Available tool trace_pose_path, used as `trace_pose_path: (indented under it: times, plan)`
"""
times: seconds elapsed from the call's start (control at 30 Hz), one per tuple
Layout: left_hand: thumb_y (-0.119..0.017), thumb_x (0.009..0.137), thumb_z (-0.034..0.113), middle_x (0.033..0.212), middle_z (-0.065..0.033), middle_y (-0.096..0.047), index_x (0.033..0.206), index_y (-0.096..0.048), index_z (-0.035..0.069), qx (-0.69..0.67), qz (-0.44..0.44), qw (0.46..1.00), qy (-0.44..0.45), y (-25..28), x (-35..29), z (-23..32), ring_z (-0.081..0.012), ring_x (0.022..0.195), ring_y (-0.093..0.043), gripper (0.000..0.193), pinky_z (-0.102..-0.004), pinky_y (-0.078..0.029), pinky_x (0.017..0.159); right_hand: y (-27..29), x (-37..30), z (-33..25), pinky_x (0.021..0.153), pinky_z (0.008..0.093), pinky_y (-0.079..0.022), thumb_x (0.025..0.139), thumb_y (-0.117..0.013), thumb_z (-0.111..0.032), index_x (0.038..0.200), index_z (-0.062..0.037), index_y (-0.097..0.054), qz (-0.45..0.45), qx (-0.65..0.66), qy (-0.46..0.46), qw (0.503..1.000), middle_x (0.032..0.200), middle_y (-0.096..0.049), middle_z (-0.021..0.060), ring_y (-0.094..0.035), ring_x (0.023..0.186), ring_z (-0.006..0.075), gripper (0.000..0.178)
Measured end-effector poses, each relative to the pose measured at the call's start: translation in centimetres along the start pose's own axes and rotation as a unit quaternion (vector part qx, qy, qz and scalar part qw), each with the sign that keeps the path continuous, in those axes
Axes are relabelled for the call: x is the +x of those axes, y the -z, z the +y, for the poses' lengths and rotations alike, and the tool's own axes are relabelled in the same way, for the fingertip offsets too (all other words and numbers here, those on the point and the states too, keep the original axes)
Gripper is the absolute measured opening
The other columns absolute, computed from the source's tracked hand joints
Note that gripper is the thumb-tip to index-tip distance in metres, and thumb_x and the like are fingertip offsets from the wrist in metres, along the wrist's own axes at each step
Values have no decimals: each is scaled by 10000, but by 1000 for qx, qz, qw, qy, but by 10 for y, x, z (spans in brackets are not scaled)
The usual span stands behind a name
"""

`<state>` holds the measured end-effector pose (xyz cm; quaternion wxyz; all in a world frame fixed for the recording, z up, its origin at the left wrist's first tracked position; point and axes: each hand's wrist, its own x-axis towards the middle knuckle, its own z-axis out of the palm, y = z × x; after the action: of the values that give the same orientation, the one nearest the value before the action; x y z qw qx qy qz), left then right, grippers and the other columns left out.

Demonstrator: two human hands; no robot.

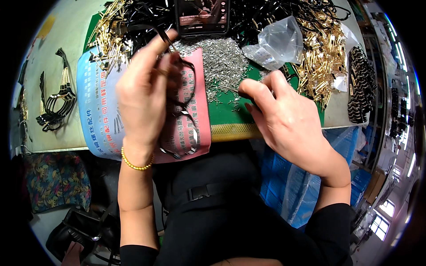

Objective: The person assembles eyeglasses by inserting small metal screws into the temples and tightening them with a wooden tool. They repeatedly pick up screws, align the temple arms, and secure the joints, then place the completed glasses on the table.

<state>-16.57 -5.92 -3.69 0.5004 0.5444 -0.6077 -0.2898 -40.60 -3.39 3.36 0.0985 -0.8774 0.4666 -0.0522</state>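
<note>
My left hand point(144, 88), with a gold bead bracelet point(137, 166) at the wrist, grips a dark eyeglass frame point(194, 73). The frame hangs on end over a blue and pink printed sheet point(203, 111), its two rims one below the other. Some of those fingers are smeared by motion. To the right, my right hand point(288, 115) has its thumb and fingertips pinched together at the near edge of a heap of tiny silver screws point(222, 60). Whatever lies between those fingertips is too small to make out.
Gold hinge-like metal pieces point(321, 62) are heaped right and left on the green mat point(226, 114). A phone point(203, 17) stands behind the screws, beside a clear plastic bag point(282, 40). Bundled black temple arms point(360, 84) lie far right; more frames point(57, 104) lie left.
</note>
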Motion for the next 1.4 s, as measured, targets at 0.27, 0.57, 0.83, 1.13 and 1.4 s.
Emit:
trace_pose_path:
  times: [0.27,0.57,0.83,1.13,1.4]
  plan:
    - [-356,1124,430,814,27,-372,1355,-525,-24,-323,127,926,149,26,-33,18,-40,667,-340,536,-215,-296,494,-4,-37,2,545,369,-544,833,-646,-65,1377,-254,-615,-69,11,-39,997,930,-527,114,-660,737,255,577]
    - [-630,1012,17,1114,-114,-687,1115,-702,-64,231,67,971,1,53,-77,-13,-159,992,-633,150,-298,-512,911,-6,-31,2,546,355,-543,827,-646,-80,1357,-232,-633,-87,-3,-25,996,913,-544,114,-653,711,238,551]
    - [-674,968,-5,1010,-93,-707,1083,-725,-40,260,76,962,-27,52,-77,-11,-175,941,-618,131,-300,-492,875,-8,-31,3,535,377,-523,890,-666,-85,1372,-278,-619,-77,26,-47,996,922,-509,93,-614,616,256,521]
    - [-635,999,-19,1019,-95,-694,1078,-629,-54,168,105,980,5,50,-85,-22,-138,960,-650,87,-265,-521,906,-9,-31,3,536,383,-522,927,-667,-99,1364,-239,-619,-52,40,-72,995,892,-511,89,-619,619,263,461]
    - [-631,975,-29,944,-112,-712,1061,-592,28,157,104,966,-176,64,-99,-20,-259,972,-637,110,-577,-419,1091,-11,-28,0,535,390,-531,917,-649,-100,1400,-251,-591,-58,28,-91,994,900,-510,112,-630,624,274,509]
